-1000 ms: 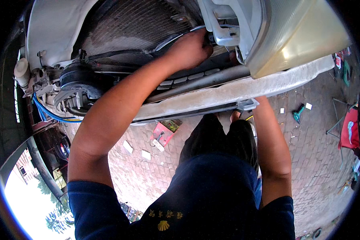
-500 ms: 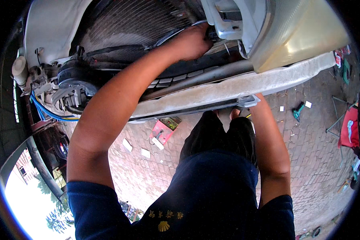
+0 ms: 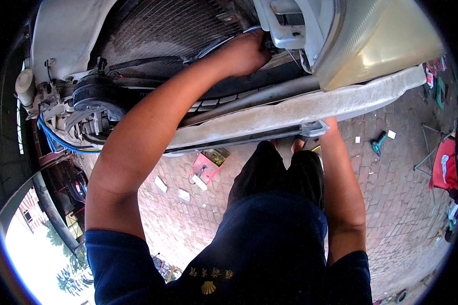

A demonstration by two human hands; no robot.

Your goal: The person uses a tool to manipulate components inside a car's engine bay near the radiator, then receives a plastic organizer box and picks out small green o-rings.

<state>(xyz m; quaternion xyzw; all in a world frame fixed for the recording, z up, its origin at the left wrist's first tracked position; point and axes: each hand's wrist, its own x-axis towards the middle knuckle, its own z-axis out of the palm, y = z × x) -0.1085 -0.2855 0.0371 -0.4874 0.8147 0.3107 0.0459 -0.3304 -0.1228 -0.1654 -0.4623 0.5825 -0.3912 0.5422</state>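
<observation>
My left hand reaches in between the mesh-faced radiator and the pale metal bracket beside the headlight. Its fingers curl inward at dark parts by the bracket; their tips and whatever they hold are hidden. Below this hand the long silvery bumper beam crosses the car's front. My right forearm goes up to the underside of that beam, next to a grey end bracket. Only the wrist shows there; the right hand's fingers are hidden behind the beam.
On the brick paving lie a red box with tools, several white pieces and a green power drill. A red folding chair stands at right. Blue hoses hang by the engine parts at left.
My right forearm has shifted slightly left under the beam. A thin rod or wire near the headlight bracket now leans at a different angle. My left hand stays at the same spot.
</observation>
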